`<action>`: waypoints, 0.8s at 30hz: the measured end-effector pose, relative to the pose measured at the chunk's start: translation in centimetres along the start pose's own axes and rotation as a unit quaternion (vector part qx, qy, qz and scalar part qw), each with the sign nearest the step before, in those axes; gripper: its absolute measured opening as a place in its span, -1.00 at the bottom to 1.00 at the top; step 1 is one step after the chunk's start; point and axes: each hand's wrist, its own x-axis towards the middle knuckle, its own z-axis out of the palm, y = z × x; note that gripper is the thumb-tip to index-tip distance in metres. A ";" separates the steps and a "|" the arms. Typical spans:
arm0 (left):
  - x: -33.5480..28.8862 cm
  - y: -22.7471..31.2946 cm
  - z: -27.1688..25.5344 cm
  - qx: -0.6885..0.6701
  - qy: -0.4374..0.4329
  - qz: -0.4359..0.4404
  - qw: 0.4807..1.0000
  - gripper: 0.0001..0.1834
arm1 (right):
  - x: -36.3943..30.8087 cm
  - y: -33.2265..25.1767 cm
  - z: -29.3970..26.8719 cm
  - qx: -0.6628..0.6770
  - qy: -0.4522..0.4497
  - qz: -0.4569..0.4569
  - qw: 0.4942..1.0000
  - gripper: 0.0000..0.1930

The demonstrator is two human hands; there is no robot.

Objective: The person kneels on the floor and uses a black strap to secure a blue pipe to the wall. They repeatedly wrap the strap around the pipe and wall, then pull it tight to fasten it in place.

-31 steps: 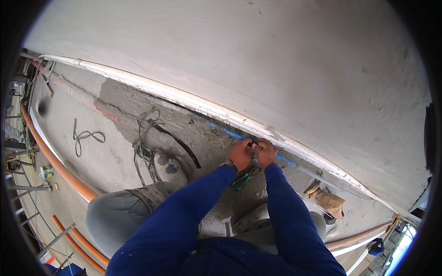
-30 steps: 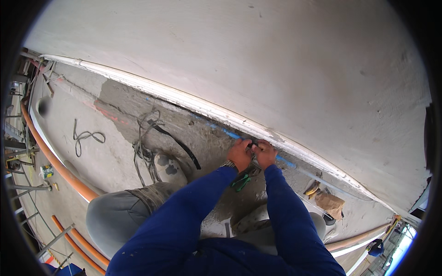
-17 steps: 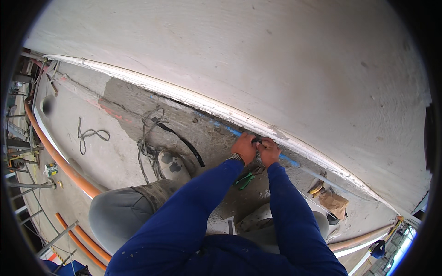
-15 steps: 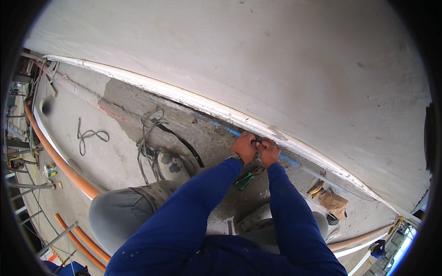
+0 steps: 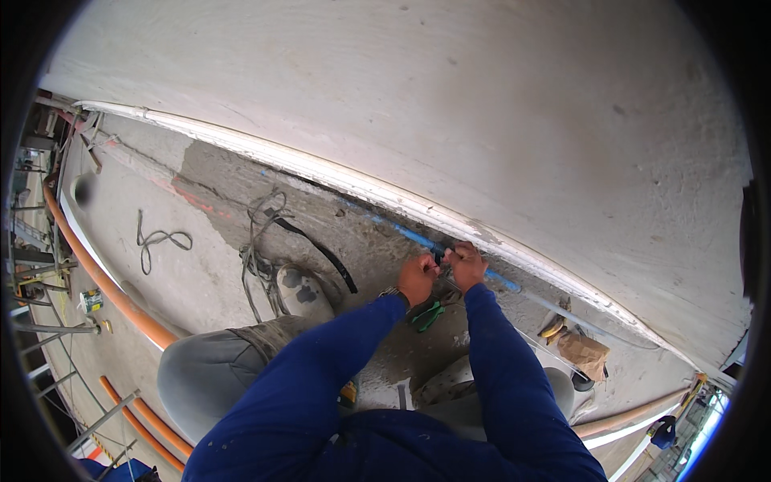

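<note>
A thin blue pipe (image 5: 414, 235) runs along the foot of the wall, with a dark band (image 5: 438, 251) round it near my hands. My left hand (image 5: 417, 279) is just on the near side of the pipe, its fingers pinched together; what they hold is too small to make out. Right beside the dark band, my right hand (image 5: 467, 267) has its fingers curled at the pipe, and they hide whatever is in them. Green-handled pliers (image 5: 427, 316) lie on the floor below my left hand.
A looped grey cord (image 5: 255, 261) and a black strap (image 5: 325, 253) lie left of my hands. To the right are a crumpled brown paper bag (image 5: 583, 354) and a yellowish-handled tool (image 5: 552, 327). The pale wall (image 5: 482, 120) rises beyond the pipe. Orange pipes (image 5: 120, 293) lie farther left.
My left hand has drawn back from the pipe toward me and slightly left, uncovering the dark band. My right hand stays by the pipe, its fingers slightly shifted.
</note>
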 end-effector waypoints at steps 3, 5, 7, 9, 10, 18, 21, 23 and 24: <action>-1.2 0.5 0.0 -0.038 -0.007 -0.028 0.999 -0.88 | 0.2 0.3 0.4 0.032 0.019 -0.003 0.999 -0.70; -2.2 1.5 0.4 -0.035 -0.012 -0.049 0.998 -0.87 | 0.2 0.4 0.4 0.024 0.000 0.016 1.000 -0.70; -2.7 2.5 0.3 -0.021 -0.015 -0.042 0.999 -0.88 | 0.0 0.3 0.6 0.021 -0.007 0.026 0.999 -0.70; -2.6 3.4 0.1 -0.001 -0.016 -0.010 1.000 -0.89 | -0.1 0.3 0.6 0.020 -0.006 0.026 0.999 -0.71; -2.0 4.4 -0.1 0.032 -0.018 0.014 0.999 -0.88 | 0.0 0.5 0.7 0.006 0.001 0.022 1.000 -0.73; 5.3 7.0 -0.2 0.128 -0.084 0.052 0.987 -0.90 | 0.9 1.3 0.8 -0.054 0.026 -0.002 0.998 -0.69; 5.6 5.1 -0.7 0.056 -0.038 0.070 0.995 -0.83 | 0.4 0.1 0.1 -0.071 -0.012 -0.019 0.997 -0.69; 6.0 3.8 0.3 0.056 -0.003 0.064 0.996 -0.79 | 0.1 1.5 0.2 -0.062 0.007 -0.068 0.996 -0.65; 5.9 4.1 0.6 0.056 0.014 0.057 0.997 -0.77 | -0.1 1.6 0.0 -0.065 0.008 -0.052 0.997 -0.63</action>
